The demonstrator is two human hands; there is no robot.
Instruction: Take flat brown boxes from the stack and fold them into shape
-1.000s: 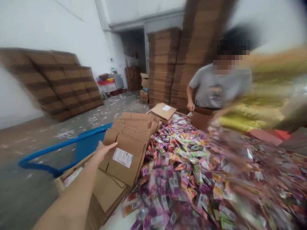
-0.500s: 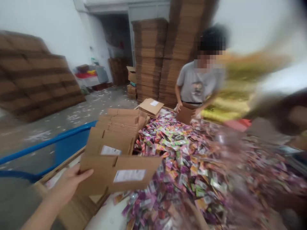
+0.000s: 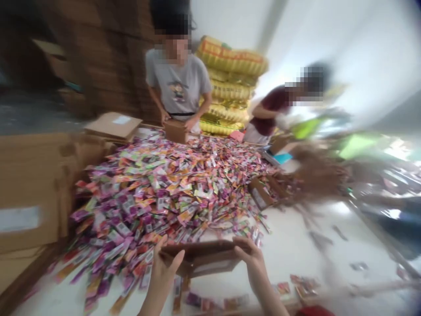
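Observation:
Between my two hands is a brown cardboard box point(image 3: 210, 259), partly opened out, with a white label on the side facing me. My left hand point(image 3: 166, 261) grips its left end, thumb on the near side. Around its right end my right hand point(image 3: 248, 254) is closed. Just beyond the box spreads a big heap of small purple, orange and green packets point(image 3: 171, 188). A few loose packets point(image 3: 213, 303) lie on the white table point(image 3: 289, 245) close to me.
Flat cardboard point(image 3: 29, 175) is stacked at the left. Across the heap a person in a grey shirt point(image 3: 179, 83) holds a small box point(image 3: 176, 131). Another person in dark red point(image 3: 271, 107) leans over the far side. Filled boxes point(image 3: 263, 193) stand at the right, beside yellow sacks point(image 3: 230, 87) behind.
My view has swung to the right. The flat folded cardboard in my left hand has come off the stack side to in front of me, is opened up, and my right hand now grips it too.

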